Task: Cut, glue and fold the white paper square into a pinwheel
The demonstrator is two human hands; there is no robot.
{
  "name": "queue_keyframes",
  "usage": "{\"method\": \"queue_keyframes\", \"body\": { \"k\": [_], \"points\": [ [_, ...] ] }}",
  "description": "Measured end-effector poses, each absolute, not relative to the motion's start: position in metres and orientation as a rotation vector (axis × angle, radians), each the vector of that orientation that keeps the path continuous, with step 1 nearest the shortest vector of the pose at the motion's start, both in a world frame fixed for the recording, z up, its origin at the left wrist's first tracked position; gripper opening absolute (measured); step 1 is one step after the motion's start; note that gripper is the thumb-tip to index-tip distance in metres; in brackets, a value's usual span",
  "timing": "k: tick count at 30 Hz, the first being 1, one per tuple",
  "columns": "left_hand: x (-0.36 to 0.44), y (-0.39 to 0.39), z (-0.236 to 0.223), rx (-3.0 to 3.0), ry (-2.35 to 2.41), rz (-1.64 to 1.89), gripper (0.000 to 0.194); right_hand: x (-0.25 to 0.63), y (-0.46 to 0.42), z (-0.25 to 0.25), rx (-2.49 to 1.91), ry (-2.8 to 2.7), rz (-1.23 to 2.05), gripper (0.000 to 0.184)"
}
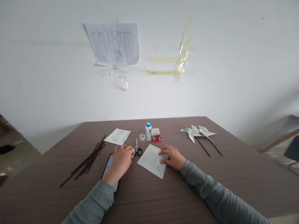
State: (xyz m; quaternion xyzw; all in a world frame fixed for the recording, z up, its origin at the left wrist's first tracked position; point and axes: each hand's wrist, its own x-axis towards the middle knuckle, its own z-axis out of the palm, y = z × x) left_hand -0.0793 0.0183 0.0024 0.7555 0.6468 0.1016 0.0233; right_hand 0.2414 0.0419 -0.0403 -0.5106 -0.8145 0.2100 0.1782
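Note:
My left hand lies in a loose curl over a dark smartphone, its fingertips just beside the finger loops of a pair of black-handled scissors. The hand holds nothing that I can see, and it hides most of the phone. My right hand rests flat, with its fingers on the edge of a handwritten paper sheet lying at an angle on the table. The sheet's left corner points towards the scissors.
A brown wood-grain table holds a glue bottle, a clear cup, a red pin box, a paper slip, loose dark sticks and paper pinwheels on sticks. A white wall stands behind.

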Motion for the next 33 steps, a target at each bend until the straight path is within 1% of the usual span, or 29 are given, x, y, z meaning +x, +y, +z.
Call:
{"method": "queue_keyframes", "body": {
  "k": [5, 11, 17, 21, 24, 28, 33],
  "points": [
    [-0.084, 0.038, 0.004, 2.340, 2.021, 0.394, 0.024, 0.242, 0.043, -0.041, -1.426, -2.307, 0.584, 0.034],
    [-0.082, 0.046, 0.009, 2.287, 2.072, 0.334, 0.032, 0.243, 0.043, -0.043, -1.427, -2.305, 0.573, 0.034],
    [-0.082, 0.048, 0.010, 2.294, 2.084, 0.330, 0.027, 0.243, 0.044, -0.045, -1.405, -2.304, 0.579, 0.034],
    [-0.071, 0.039, 0.008, 2.321, 2.084, 0.331, 0.033, 0.243, 0.044, -0.044, -1.394, -2.302, 0.567, 0.032],
    [-0.055, 0.023, 0.001, 2.420, 1.923, 0.362, 0.038, 0.242, 0.043, -0.042, -1.406, -2.304, 0.560, 0.032],
    [-0.033, 0.001, -0.016, 2.443, 1.734, 0.328, 0.048, 0.241, 0.041, -0.039, -1.416, -2.304, 0.558, 0.033],
    [-0.026, -0.011, -0.039, 2.411, 1.713, 0.315, 0.055, 0.238, 0.036, -0.038, -1.401, -2.284, 0.529, 0.038]
  ]
}}
